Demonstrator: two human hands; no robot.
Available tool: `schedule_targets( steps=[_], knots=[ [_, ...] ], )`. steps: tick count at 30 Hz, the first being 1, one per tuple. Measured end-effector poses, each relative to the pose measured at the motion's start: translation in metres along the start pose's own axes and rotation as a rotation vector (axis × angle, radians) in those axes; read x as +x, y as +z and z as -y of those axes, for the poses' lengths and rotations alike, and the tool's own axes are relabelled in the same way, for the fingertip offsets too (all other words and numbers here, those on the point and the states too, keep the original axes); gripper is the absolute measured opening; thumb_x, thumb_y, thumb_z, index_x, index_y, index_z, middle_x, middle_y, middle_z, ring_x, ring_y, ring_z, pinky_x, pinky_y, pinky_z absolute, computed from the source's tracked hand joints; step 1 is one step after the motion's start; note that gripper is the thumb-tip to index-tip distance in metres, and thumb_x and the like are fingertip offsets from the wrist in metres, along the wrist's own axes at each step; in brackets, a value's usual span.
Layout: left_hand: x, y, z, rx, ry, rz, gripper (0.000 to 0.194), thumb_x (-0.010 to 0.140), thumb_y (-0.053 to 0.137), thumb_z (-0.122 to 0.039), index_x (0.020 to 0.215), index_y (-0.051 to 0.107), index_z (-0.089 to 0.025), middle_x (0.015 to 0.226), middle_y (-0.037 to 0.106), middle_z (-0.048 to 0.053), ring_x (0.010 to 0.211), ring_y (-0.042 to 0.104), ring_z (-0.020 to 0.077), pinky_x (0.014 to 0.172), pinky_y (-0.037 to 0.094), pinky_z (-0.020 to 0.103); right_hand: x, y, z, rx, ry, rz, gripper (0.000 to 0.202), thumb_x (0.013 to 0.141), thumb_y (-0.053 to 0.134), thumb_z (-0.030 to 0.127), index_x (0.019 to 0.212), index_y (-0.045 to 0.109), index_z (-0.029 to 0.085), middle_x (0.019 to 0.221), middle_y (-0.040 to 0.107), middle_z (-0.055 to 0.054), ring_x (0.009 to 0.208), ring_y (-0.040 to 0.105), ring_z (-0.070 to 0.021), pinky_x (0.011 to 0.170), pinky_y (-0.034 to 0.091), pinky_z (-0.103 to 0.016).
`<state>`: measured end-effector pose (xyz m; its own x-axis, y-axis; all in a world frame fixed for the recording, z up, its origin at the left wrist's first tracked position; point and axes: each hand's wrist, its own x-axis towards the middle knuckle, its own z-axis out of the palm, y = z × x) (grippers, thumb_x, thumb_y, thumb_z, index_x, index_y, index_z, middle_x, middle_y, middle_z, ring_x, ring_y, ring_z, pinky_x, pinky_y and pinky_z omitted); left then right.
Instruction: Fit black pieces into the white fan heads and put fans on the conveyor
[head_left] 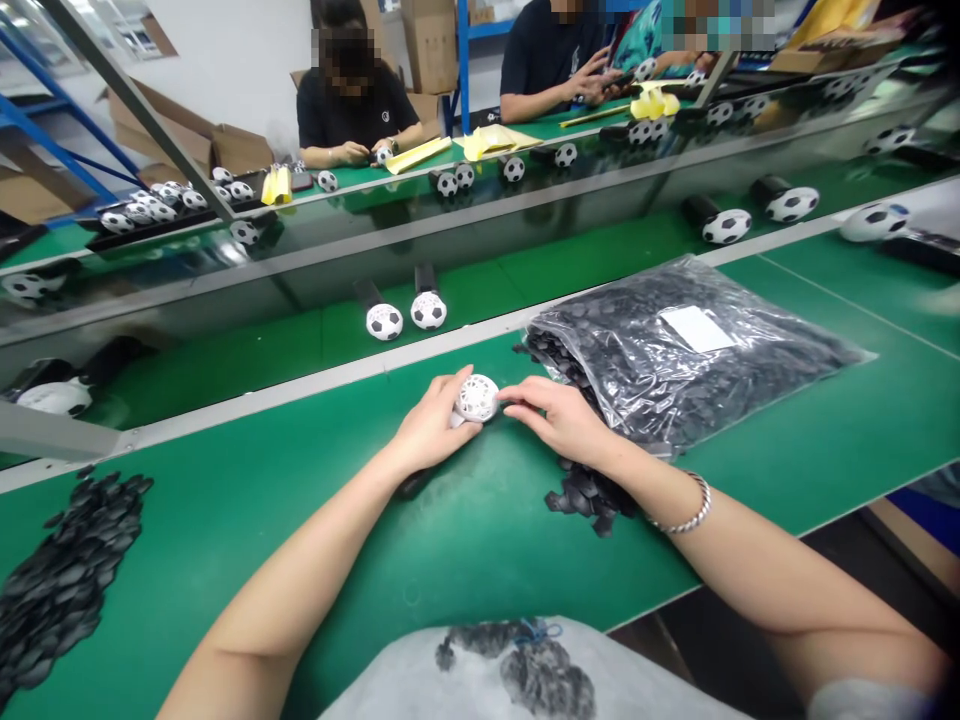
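My left hand (439,420) is wrapped round a white ball-shaped piece (478,398) with an openwork face, above the green work surface (465,560). Touching or nearly touching the right edge of that piece are the pinched fingertips of my right hand (551,415); anything between them is too small to tell. A dark part shows under my left wrist. Close to my right forearm, small black pieces (589,495) lie loose beside a large clear bag (675,350) full of similar black pieces.
Another heap of black pieces (71,570) lies at the left. Past the metal edge, a green conveyor (300,335) carries football-patterned items (384,321) with dark handles. People in dark shirts (356,115) work across the line. A slanted metal post (142,110) stands at the upper left.
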<state>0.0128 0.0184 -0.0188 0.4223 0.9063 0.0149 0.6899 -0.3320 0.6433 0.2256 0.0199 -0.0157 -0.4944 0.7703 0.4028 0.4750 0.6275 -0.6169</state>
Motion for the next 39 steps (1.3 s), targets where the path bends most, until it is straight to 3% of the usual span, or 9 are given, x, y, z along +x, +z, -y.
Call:
schedule_targets(
  steps=[9, 15, 21, 24, 27, 31, 35, 39],
  knots=[
    [0.004, -0.005, -0.007, 0.072, 0.025, -0.029, 0.071, 0.069, 0.066, -0.040, 0.131, 0.037, -0.021, 0.128, 0.047, 0.010, 0.115, 0.048, 0.0271, 0.095, 0.041, 0.040, -0.001, 0.011, 0.006, 0.133, 0.002, -0.011, 0.009, 0.081, 0.059, 0.015, 0.083, 0.067, 0.018, 0.084, 0.062, -0.004, 0.080, 0.058, -0.0152, 0.074, 0.047, -0.028],
    [0.005, -0.005, -0.008, 0.117, 0.028, -0.048, 0.067, 0.070, 0.064, -0.042, 0.129, 0.041, -0.020, 0.125, 0.052, 0.008, 0.111, 0.052, 0.0256, 0.091, 0.044, 0.038, 0.002, 0.019, 0.000, 0.212, 0.045, -0.097, 0.005, 0.077, 0.064, 0.018, 0.073, 0.061, 0.018, 0.079, 0.054, -0.003, 0.079, 0.055, -0.0155, 0.075, 0.046, -0.031],
    [0.006, -0.004, -0.010, 0.123, 0.045, -0.065, 0.062, 0.069, 0.065, -0.042, 0.125, 0.046, -0.021, 0.117, 0.057, 0.006, 0.103, 0.056, 0.0240, 0.085, 0.047, 0.034, 0.004, 0.024, -0.001, 0.280, 0.139, -0.067, 0.021, 0.074, 0.066, 0.022, 0.087, 0.050, 0.020, 0.115, 0.051, -0.009, 0.109, 0.049, -0.0217, 0.081, 0.048, -0.035],
    [0.006, -0.003, -0.013, 0.156, 0.038, -0.077, 0.058, 0.071, 0.063, -0.043, 0.123, 0.047, -0.023, 0.115, 0.058, 0.005, 0.099, 0.057, 0.0234, 0.080, 0.048, 0.033, 0.006, 0.020, -0.001, 0.331, 0.198, -0.027, 0.026, 0.074, 0.064, 0.023, 0.093, 0.046, 0.020, 0.113, 0.055, -0.008, 0.107, 0.052, -0.0206, 0.078, 0.050, -0.033],
    [0.004, -0.005, -0.015, 0.206, 0.040, -0.046, 0.062, 0.072, 0.062, -0.042, 0.127, 0.042, -0.024, 0.121, 0.055, 0.004, 0.104, 0.055, 0.0242, 0.082, 0.047, 0.035, 0.008, 0.006, -0.007, 0.226, 0.228, 0.055, 0.025, 0.075, 0.065, 0.025, 0.095, 0.051, 0.020, 0.103, 0.059, -0.006, 0.097, 0.056, -0.0194, 0.075, 0.049, -0.032],
    [0.002, -0.009, -0.017, 0.303, 0.019, 0.005, 0.067, 0.071, 0.059, -0.030, 0.132, 0.035, -0.020, 0.130, 0.050, 0.007, 0.112, 0.050, 0.0279, 0.089, 0.041, 0.042, 0.007, -0.013, -0.019, -0.117, 0.259, 0.201, 0.013, 0.075, 0.066, 0.021, 0.086, 0.061, 0.018, 0.089, 0.060, -0.005, 0.081, 0.057, -0.0182, 0.076, 0.046, -0.032],
    [0.001, -0.011, -0.015, 0.350, 0.074, 0.014, 0.065, 0.070, 0.045, -0.009, 0.131, 0.037, -0.027, 0.128, 0.052, 0.002, 0.110, 0.049, 0.0255, 0.086, 0.040, 0.042, 0.006, -0.015, -0.019, -0.236, 0.271, 0.309, 0.008, 0.078, 0.061, 0.014, 0.085, 0.064, 0.016, 0.085, 0.062, -0.006, 0.081, 0.057, -0.0187, 0.075, 0.044, -0.030],
    [0.001, -0.011, -0.010, 0.358, 0.163, 0.020, 0.070, 0.067, 0.039, -0.001, 0.131, 0.039, -0.028, 0.115, 0.058, 0.001, 0.107, 0.049, 0.0210, 0.096, 0.032, 0.041, 0.006, -0.012, -0.011, -0.234, 0.233, 0.306, 0.007, 0.078, 0.059, 0.011, 0.081, 0.061, 0.016, 0.081, 0.062, -0.005, 0.077, 0.056, -0.0174, 0.070, 0.042, -0.028]
  ],
)
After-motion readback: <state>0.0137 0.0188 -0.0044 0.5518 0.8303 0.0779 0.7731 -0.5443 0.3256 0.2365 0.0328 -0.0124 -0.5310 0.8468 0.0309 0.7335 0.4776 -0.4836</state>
